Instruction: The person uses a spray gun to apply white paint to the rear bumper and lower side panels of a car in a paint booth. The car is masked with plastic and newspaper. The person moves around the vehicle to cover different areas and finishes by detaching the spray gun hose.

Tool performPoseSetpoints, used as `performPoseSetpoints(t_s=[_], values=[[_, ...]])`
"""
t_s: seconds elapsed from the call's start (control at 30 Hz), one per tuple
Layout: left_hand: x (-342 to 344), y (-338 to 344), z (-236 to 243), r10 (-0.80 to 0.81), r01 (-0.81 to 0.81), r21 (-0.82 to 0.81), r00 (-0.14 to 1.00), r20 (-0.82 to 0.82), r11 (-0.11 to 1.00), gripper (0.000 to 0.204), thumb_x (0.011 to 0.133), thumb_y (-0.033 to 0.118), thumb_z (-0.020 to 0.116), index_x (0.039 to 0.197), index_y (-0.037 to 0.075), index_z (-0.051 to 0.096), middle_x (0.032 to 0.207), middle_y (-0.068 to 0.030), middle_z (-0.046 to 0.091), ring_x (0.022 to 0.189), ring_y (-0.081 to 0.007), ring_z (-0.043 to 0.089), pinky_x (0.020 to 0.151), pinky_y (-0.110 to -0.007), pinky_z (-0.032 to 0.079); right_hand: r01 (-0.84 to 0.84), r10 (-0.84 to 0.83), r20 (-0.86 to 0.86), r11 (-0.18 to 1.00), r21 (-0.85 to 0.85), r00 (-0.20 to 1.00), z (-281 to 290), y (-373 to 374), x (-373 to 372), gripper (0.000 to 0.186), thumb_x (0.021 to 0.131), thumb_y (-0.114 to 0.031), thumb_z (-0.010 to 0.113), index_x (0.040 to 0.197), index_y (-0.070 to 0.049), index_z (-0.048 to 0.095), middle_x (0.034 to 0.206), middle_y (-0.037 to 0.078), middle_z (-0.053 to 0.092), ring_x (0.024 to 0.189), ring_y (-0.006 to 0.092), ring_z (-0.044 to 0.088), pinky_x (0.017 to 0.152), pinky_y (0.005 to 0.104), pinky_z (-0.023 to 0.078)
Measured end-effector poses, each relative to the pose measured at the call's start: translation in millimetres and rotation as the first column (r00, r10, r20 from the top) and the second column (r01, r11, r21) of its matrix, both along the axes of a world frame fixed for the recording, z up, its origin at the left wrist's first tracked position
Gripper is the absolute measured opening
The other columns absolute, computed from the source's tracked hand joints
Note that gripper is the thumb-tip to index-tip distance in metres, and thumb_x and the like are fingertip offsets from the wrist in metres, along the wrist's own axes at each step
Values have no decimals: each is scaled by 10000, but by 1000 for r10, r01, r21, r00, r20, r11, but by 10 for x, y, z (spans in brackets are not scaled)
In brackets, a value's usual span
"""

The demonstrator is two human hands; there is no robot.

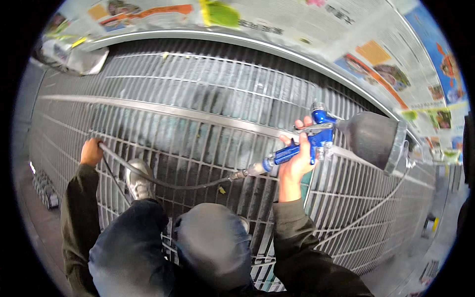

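A blue spray gun [324, 136] with a dark grey cup [371, 138] lies tilted on its side in my right hand [296, 168]. The palm is under its handle, with the thumb across it and some fingertips showing on the far side. From the gun's handle end, a grey air hose [183, 187] runs left in a sagging curve. My left hand [91, 152] is closed around that hose, at the left over the grating. Below the left hand the hose bends back down toward my legs.
Metal floor grating [208, 99] spreads under me, with my shoe [140, 179] on it. Ahead stands a long metal edge with newspaper sheets [297, 29] behind it. A white crumpled bag-like thing [74, 57] sits at the far left. A thin cable [368, 213] crosses the grating at right.
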State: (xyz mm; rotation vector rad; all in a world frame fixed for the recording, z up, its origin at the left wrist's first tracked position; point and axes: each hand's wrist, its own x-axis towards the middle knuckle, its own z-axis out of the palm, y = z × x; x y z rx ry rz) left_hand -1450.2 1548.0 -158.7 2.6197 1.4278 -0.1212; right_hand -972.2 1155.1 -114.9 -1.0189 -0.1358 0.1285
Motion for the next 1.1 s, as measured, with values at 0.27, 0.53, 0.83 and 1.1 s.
performPoseSetpoints(t_s=[0.27,0.53,0.83,1.1], values=[[501,-398,512,-138,155,79,973,-184,985,357,914,399,587,872,57,677,896,-179,672,914,-380,638,771,-477,510,-190,188,-89,982,-9,978,-62,185,-240,512,885,-38,563,1379,-28,430,1275,167,580,1146,300,600,628,385,633],[349,-224,706,-51,40,230,998,40,972,496,936,459,556,727,22,664,754,-201,649,775,-403,628,694,-484,496,-95,82,-108,988,-124,991,-43,304,-357,470,923,-81,541,1381,-75,438,1247,130,618,1021,177,624,540,277,566],[-4,382,173,50,86,-219,835,548,972,433,871,394,688,665,15,645,587,-201,541,540,-393,496,535,-422,424,-144,113,-141,962,-233,984,45,853,-757,452,995,-318,464,1336,-22,483,1260,100,620,1195,222,580,633,299,589],[-556,1290,21,-28,352,-437,804,594,828,440,846,302,752,579,0,576,477,-133,443,439,-202,342,442,-349,364,149,-168,-4,881,-448,986,308,1284,-1920,370,961,-162,552,1309,-48,502,1205,85,642,1066,183,638,550,293,570]])
